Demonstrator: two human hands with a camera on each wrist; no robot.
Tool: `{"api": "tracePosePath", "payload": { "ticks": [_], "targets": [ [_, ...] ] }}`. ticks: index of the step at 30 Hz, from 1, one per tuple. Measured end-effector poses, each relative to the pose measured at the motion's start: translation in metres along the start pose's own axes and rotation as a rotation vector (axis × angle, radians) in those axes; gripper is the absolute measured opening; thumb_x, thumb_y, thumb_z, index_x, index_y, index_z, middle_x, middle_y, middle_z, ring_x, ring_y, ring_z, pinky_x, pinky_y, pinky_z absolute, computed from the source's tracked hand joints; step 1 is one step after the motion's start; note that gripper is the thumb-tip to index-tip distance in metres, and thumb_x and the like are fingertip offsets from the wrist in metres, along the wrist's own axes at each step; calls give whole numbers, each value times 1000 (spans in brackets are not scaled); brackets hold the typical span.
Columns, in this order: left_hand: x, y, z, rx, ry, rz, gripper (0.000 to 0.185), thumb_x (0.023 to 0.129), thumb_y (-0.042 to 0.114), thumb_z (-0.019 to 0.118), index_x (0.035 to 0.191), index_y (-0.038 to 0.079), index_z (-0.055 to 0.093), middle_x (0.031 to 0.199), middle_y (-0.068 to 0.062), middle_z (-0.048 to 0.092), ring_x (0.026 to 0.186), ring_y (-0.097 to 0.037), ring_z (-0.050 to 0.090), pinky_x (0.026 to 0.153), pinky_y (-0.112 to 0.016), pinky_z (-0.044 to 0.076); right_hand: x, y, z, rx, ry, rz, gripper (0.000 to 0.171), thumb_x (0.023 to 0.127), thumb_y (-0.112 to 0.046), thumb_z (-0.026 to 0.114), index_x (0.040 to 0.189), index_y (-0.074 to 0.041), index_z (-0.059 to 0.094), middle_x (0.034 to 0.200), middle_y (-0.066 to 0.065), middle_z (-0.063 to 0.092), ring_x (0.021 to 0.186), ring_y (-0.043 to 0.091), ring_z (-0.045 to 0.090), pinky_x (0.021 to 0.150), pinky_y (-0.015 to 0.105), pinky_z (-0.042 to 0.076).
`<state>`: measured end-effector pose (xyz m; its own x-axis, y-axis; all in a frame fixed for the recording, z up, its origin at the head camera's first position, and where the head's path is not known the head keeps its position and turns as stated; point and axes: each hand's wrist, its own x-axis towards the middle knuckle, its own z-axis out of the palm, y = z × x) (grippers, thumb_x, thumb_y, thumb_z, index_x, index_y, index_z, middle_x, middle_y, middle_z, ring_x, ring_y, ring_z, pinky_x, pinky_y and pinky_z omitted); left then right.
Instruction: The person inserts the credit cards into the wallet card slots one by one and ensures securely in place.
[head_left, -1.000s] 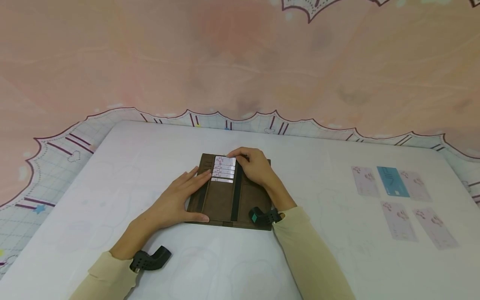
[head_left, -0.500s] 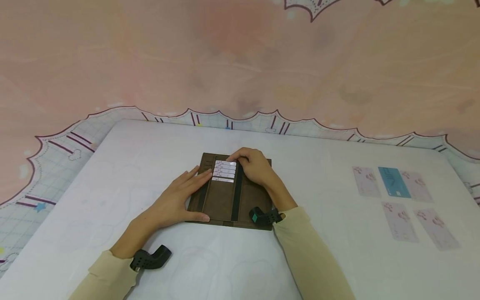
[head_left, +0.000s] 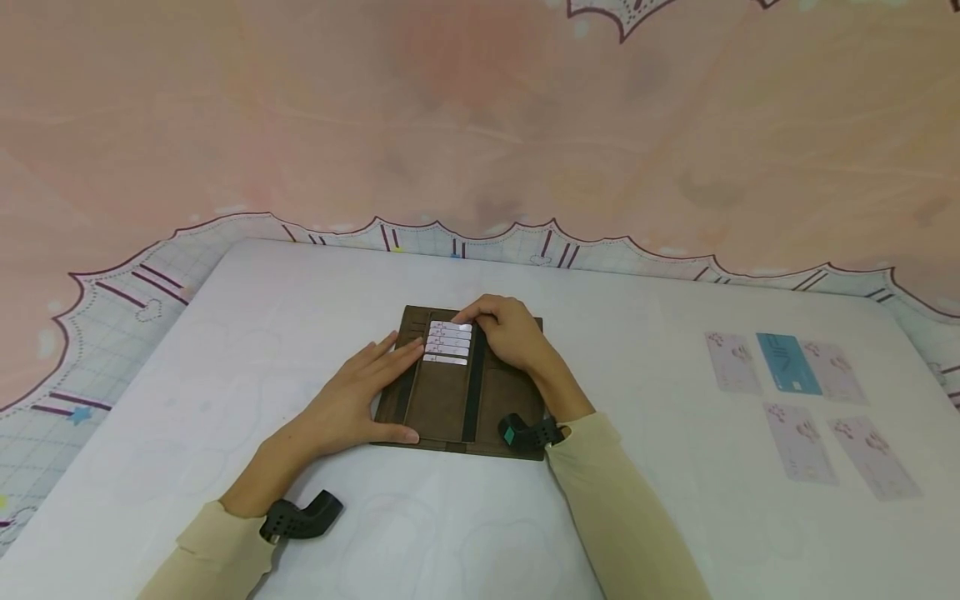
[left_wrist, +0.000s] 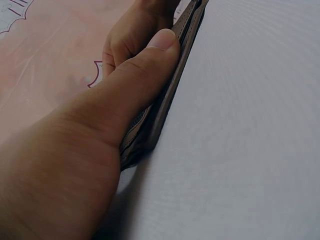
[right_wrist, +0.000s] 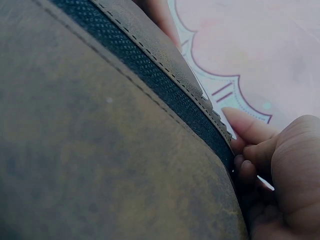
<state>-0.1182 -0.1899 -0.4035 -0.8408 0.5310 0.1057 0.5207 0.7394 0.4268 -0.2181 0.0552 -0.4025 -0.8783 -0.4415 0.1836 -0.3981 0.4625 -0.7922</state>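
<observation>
An unfolded brown wallet (head_left: pixel 438 408) lies on the white table in the head view, dark bands running down its inside. Several pale cards with pink print (head_left: pixel 448 343) sit in its stepped slots, only their upper strips showing. My left hand (head_left: pixel 352 396) rests on the wallet's left part, fingers spread, its thumb (left_wrist: pixel 150 60) along the near edge. At the far edge, my right hand (head_left: pixel 510 333) touches the topmost card with its forefinger, the other fingers bent beneath. In the right wrist view, the right hand (right_wrist: pixel 290 170) is close against the wallet's edge beside the dark band (right_wrist: pixel 145 65).
On the table's right side lie a blue card (head_left: pixel 789 364) and several pale pink-printed cards (head_left: pixel 801 443), laid out in two rows. The white tabletop (head_left: pixel 420 525) reaches back to a patterned cloth (head_left: pixel 480 125). Each wrist carries a black strap-on camera (head_left: pixel 300 517).
The topmost card has slid down into its slot under my right forefinger, so less of it shows. Both hands have stayed nearly in place, and the loose cards lie as before.
</observation>
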Motion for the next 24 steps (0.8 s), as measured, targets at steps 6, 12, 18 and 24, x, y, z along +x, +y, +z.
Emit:
{"api": "tracePosePath", "payload": {
  "ticks": [6, 12, 18, 24],
  "targets": [
    [0, 0, 0, 1, -10, -6, 108, 68, 65, 74, 153, 19, 26, 154, -2, 30, 145, -27, 10, 115, -49, 11, 0, 0, 0, -7, 7, -15, 31, 96, 2, 48, 97, -10, 76, 101, 2, 69, 99, 17, 62, 90, 33, 48],
    [1, 0, 0, 7, -13, -8, 108, 67, 66, 73, 153, 19, 26, 155, -1, 29, 145, -27, 9, 115, -49, 11, 0, 0, -1, -5, 17, -24, 32, 95, 4, 48, 96, -10, 77, 101, 2, 70, 98, 17, 62, 89, 33, 48],
    [0, 0, 0, 9, -7, 0, 108, 67, 66, 74, 152, 18, 27, 155, -1, 29, 145, -27, 10, 115, -49, 11, 0, -1, -1, -21, 25, -45, 33, 94, 4, 48, 95, -11, 77, 101, 3, 70, 99, 18, 62, 90, 33, 48],
    [0, 0, 0, 12, -10, -4, 108, 67, 65, 74, 152, 18, 28, 155, -2, 29, 145, -27, 10, 115, -50, 11, -1, -2, -1, -35, 49, -62, 31, 95, 5, 50, 92, -9, 78, 100, 5, 62, 102, 22, 58, 91, 35, 47]
  ]
}}
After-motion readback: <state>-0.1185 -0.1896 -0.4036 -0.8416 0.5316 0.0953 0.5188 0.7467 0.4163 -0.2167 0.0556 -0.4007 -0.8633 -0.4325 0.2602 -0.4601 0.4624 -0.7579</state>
